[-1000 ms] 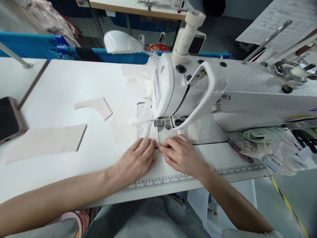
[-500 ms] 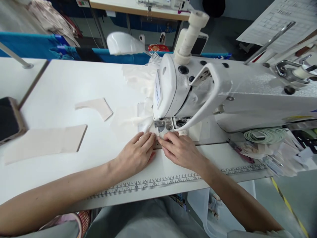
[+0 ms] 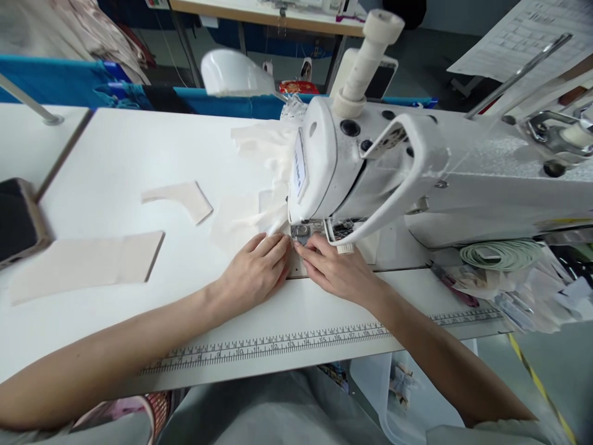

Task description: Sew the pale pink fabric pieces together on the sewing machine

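Observation:
A thin cream fabric lies under the head of a white sewing machine and spreads out behind and to the left. My left hand presses its closed fingers on the fabric's near edge, just left of the presser foot. Right in front of the foot, my right hand pinches the same edge with bent fingers. The two sets of fingertips almost meet. Most of the gripped edge is hidden beneath the fingers.
Two cut fabric pieces, one curved and one long, lie left, beside a dark phone-like block. A ruler tape runs along the front edge. At right are a green coil and scraps.
Both hands have moved slightly away from me toward the presser foot, with the fabric between them. The fabric behind the foot has bunched and shifted a little. The view has moved slightly.

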A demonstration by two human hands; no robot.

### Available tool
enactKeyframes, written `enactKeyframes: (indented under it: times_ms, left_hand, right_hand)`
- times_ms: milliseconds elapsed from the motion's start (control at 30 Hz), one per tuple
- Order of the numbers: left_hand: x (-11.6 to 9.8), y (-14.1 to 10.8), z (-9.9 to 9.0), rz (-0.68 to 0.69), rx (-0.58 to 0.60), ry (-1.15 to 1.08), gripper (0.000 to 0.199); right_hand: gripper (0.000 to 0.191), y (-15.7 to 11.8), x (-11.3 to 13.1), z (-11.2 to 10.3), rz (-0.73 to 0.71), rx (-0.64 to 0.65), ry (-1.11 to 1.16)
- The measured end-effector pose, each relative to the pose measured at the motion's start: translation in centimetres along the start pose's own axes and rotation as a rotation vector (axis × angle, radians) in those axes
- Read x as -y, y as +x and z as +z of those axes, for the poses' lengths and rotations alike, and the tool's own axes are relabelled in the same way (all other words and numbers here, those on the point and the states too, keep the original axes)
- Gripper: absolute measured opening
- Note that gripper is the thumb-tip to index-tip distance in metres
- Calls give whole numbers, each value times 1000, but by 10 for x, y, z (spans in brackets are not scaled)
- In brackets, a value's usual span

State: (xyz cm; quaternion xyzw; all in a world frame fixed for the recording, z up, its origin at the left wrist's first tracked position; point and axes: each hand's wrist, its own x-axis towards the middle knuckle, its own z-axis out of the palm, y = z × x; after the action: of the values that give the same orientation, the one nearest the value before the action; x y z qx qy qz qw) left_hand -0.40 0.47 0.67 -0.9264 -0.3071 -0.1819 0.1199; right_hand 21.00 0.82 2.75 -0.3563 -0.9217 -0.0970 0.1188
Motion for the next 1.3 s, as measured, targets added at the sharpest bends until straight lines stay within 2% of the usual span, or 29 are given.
enactKeyframes:
  times_ms: [133, 267, 400, 567, 667, 800, 1033, 1167, 1300]
  left_hand:
    - [5, 3, 1, -3, 5, -14, 31]
    - [8, 5, 1, -29, 63, -40, 32]
    - [12, 8, 1, -68, 107, -53, 36]
    - [14, 12, 1, -100, 141, -76, 38]
    - [14, 12, 2, -120, 157, -93, 39]
    - [13, 12, 3, -139, 168, -106, 40]
    - [13, 10, 8, -160, 171, -130, 41]
    - [17, 8, 7, -182, 146, -166, 43]
    - [32, 13, -1, -308, 126, -151, 41]
  right_hand:
    - [27, 2, 1, 3, 29, -12, -20]
    - [29, -1, 5, 6, 74, -10, -28]
    - [30, -10, 1, 13, 106, -83, -19]
    - [30, -12, -13, 25, 303, -222, 176]
    - [30, -7, -21, 31, 387, -255, 273]
    - [28, -5, -23, 34, 391, -259, 325]
    - [36, -9, -22, 29, 361, -286, 198]
    - [30, -12, -25, 27, 295, -276, 172]
    - [24, -14, -28, 27, 252, -267, 136]
